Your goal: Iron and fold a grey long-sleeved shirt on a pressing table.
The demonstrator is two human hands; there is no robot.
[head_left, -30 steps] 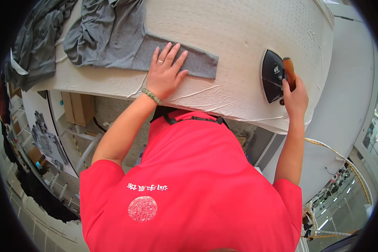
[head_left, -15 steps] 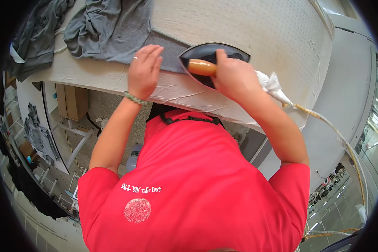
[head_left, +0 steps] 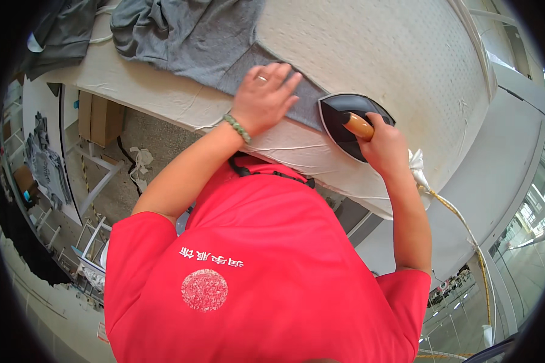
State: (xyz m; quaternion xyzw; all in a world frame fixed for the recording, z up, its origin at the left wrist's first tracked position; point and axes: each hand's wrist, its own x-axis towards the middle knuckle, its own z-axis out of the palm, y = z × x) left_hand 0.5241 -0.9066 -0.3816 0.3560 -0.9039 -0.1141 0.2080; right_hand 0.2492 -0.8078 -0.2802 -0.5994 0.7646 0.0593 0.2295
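My right hand (head_left: 386,145) is closed round the wooden handle of a black steam iron (head_left: 343,115). The iron's tip rests at the right end of a grey garment (head_left: 191,36), which lies along the near side of the pale padded ironing table (head_left: 369,42). Fingers apart, my left hand (head_left: 265,97) lies flat over the narrow part of the garment, left of the iron; it wears a ring and a green bead bracelet. Part of the garment's near edge is hidden beneath this hand.
A darker grey garment (head_left: 63,30) hangs at the table's far left edge. From the iron, a hose with a yellow cord (head_left: 460,212) runs down to the right. A cardboard box (head_left: 101,118) stands under the table at left, near a white metal frame (head_left: 100,181).
Both hands have moved right along the table, the iron travelling with my right hand. My left hand has come down flat on the garment, whose narrow end now reaches further right.
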